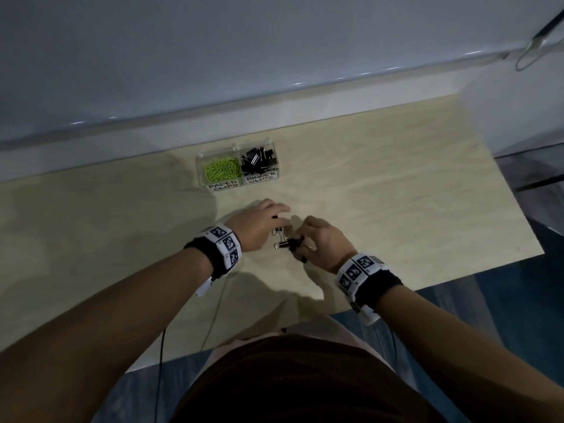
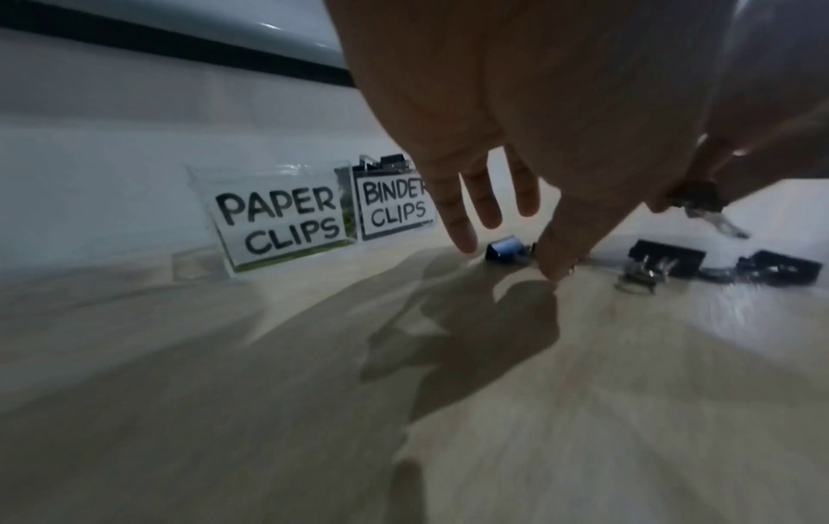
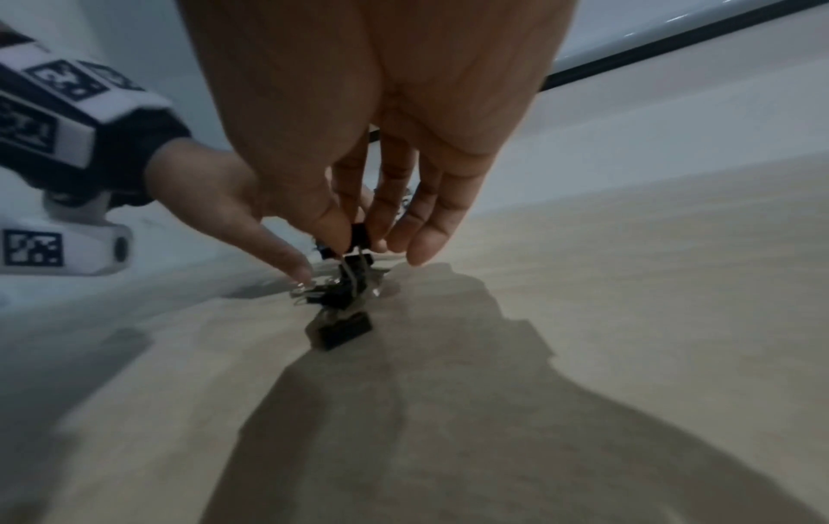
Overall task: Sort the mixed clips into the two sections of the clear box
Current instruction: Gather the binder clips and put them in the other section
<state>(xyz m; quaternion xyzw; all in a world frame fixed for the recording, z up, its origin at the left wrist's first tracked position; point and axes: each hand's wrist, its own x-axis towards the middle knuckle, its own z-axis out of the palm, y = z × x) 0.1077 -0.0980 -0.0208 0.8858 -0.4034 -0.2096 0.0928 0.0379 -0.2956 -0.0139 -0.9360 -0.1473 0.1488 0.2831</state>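
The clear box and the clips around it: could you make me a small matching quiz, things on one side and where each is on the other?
Things:
1. green paper clips
2. stored binder clips
3. pinched binder clip
4. loose binder clips

Places:
A. on the table between the hands
B. clear box, left section
C. right hand, off the table
D. clear box, right section

Pairs: 1-B, 2-D, 3-C, 4-A
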